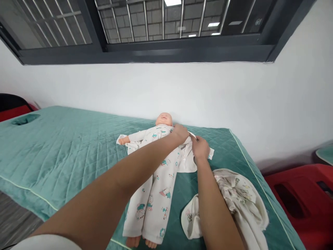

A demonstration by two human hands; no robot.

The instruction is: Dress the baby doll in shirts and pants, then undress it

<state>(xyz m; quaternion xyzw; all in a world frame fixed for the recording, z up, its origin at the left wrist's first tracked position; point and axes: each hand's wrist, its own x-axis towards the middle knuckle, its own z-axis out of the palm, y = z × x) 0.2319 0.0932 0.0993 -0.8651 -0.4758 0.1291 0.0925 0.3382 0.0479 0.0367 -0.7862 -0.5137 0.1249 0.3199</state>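
Note:
A baby doll lies on its back on the green bed, its head by the wall and its bare feet towards me. It wears white printed pants, pulled up high on its chest. A white shirt is spread beneath it, with one sleeve around the doll's arm on the left. At the doll's other arm, my left hand is closed on the shirt near the shoulder. Close beside it, my right hand pinches the shirt's sleeve. My fingers hide most of that arm.
Crumpled cream baby clothing with a print lies on the right of the green quilted bed. Beyond the bed stand a white wall and a dark window frame. Red plastic furniture stands at the right.

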